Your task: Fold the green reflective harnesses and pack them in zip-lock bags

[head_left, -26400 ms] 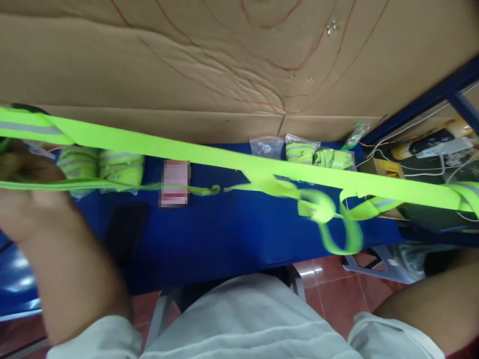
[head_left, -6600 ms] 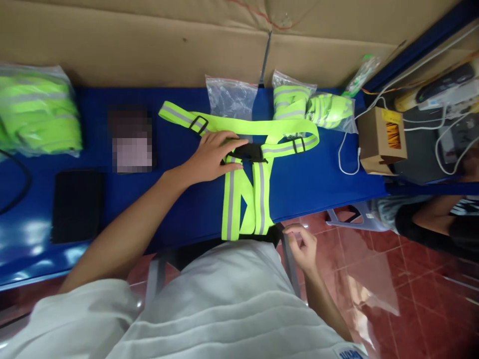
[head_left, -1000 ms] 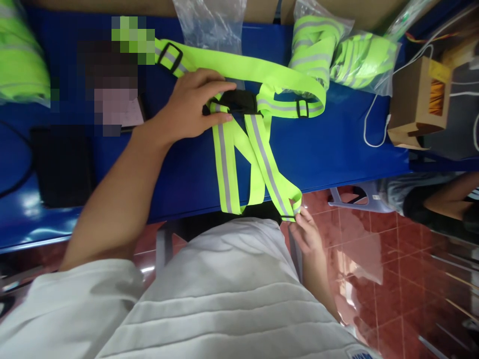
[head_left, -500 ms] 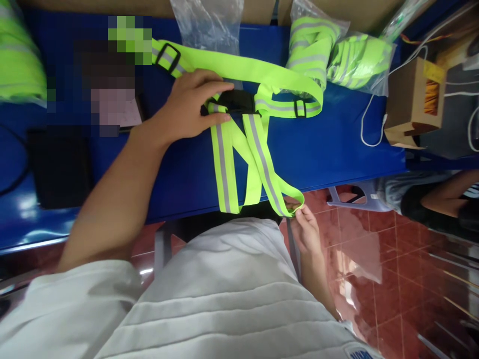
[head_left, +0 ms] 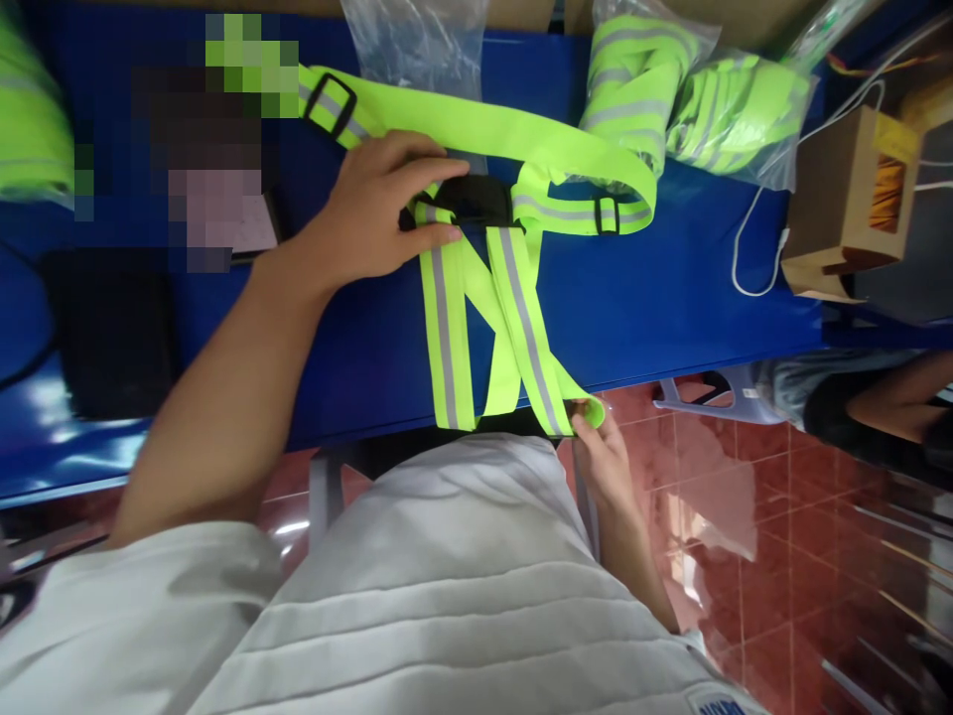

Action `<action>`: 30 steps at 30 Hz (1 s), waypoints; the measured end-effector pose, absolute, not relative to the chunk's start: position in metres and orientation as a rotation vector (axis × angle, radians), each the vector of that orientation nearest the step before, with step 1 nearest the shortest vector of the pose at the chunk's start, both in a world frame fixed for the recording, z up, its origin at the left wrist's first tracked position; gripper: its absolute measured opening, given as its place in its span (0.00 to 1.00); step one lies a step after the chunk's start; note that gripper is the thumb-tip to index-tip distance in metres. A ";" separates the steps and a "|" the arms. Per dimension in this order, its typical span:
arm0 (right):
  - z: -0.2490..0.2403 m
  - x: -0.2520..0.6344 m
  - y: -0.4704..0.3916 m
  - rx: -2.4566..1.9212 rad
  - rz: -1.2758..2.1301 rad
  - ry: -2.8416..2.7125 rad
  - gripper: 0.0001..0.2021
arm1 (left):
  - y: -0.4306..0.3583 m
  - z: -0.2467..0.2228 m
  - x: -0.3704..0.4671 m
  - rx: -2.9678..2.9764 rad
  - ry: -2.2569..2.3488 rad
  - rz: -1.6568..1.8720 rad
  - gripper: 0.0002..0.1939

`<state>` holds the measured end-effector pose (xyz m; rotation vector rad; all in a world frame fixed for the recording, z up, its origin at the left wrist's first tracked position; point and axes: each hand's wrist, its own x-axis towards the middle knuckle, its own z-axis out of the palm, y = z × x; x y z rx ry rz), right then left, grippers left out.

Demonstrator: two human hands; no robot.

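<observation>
A neon-yellow reflective vest (head_left: 521, 313) made of elastic straps with grey stripes lies across the blue table, its lower loops hanging at the near edge. My left hand (head_left: 383, 204) grips it beside the black patch (head_left: 476, 199) where straps meet, thumb below and fingers above. At the table's front edge, my right hand (head_left: 602, 452) pinches the bottom fold of the right-hand strap; part of its fingers is hidden inside the loop. Black slide buckles (head_left: 332, 104) sit on the upper belt, which curves round to the right.
Bagged yellow vests (head_left: 632, 94) lie at the back right, near an opened cardboard box (head_left: 853, 204) and a white cable. A clear plastic bag (head_left: 417, 50) is behind the belt. On the left are a black flat object (head_left: 111, 333) and more yellow material. A person sits at the right.
My right hand has shifted slightly left, and the strap loop round its fingers has narrowed. My left hand stays at the black patch. The view has shifted a little.
</observation>
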<state>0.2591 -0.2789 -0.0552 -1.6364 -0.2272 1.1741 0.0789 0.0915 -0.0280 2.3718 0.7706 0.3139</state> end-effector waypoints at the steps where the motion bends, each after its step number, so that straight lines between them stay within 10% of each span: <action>1: -0.054 0.260 -0.280 -1.680 1.158 -0.240 0.16 | 0.091 -0.027 0.079 2.367 0.761 0.318 0.36; 22: -0.044 0.276 -0.284 -1.565 1.420 -0.069 0.16 | 0.066 -0.002 0.086 2.641 0.781 0.256 0.33; 30: -0.015 0.274 -0.285 -1.483 1.423 -0.297 0.20 | -0.087 0.047 0.092 2.780 -0.189 0.189 0.24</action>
